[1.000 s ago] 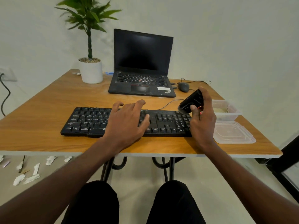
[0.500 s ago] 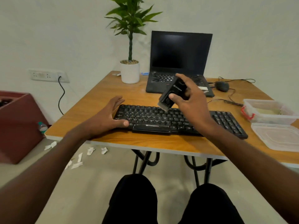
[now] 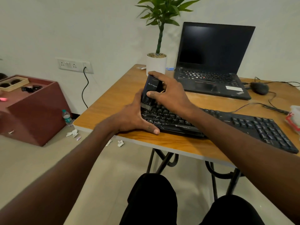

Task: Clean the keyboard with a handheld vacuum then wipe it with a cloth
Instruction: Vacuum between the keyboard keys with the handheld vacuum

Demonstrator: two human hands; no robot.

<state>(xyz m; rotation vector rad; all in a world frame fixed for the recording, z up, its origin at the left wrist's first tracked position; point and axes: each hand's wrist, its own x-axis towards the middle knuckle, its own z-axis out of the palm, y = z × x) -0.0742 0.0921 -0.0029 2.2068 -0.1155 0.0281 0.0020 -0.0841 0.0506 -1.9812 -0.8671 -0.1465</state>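
Observation:
A black keyboard (image 3: 243,125) lies along the front of the wooden table (image 3: 116,96). My right hand (image 3: 168,95) grips a small black handheld vacuum (image 3: 151,90), held upright with its brush end touching the keys at the keyboard's far left corner. My left hand (image 3: 134,117) clasps the keyboard's left end, thumb along the front edge, fingers behind the vacuum's lower part. No cloth is visible.
An open laptop (image 3: 212,62), a potted plant (image 3: 156,62) and a wired mouse (image 3: 259,88) stand at the back of the table. A plastic container (image 3: 294,118) shows at the right edge. A maroon box (image 3: 32,109), a bottle (image 3: 66,117) and paper scraps are on the floor left.
My right hand carried the vacuum from the keyboard's right end across to its left end and lowered the brush onto the keys. My left hand slid off the keys to the left end.

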